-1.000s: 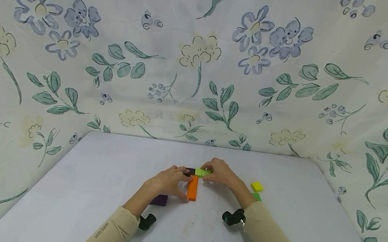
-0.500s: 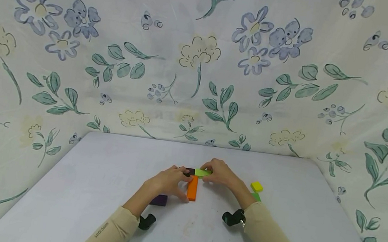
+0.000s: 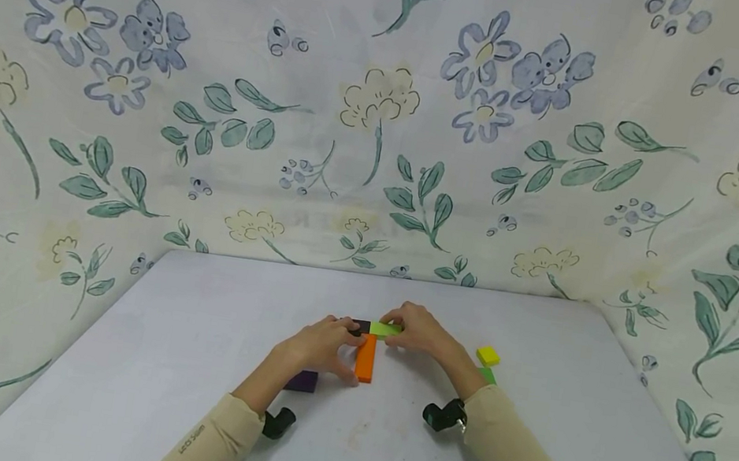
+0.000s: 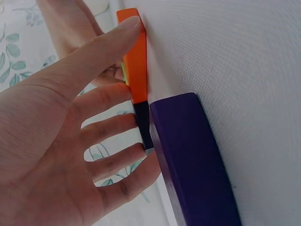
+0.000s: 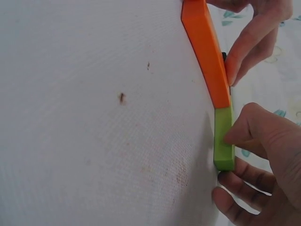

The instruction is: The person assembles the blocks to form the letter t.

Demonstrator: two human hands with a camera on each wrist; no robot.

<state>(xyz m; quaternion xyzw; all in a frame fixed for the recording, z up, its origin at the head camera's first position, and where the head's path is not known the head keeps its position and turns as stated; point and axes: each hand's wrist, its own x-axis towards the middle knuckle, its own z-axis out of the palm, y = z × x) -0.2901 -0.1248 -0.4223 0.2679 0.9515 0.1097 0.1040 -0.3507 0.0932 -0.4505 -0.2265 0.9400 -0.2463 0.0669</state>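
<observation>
My left hand spans the orange block lengthwise, thumb at its near end and index fingertip near its far end. Its other fingertips reach along the black block, which lies crosswise at the orange block's far end. On the right of that black piece, in line with it, is a light green block. My right hand pinches this green block, the thumb on its near face and fingers around its outer end. Together the three blocks form a T on the table. A dark purple block lies beside my left hand.
A yellow block and a green block lie by the right forearm, the green one partly hidden behind it. The white table ends at a flower-patterned cloth. Black wrist cameras sit low over the tabletop.
</observation>
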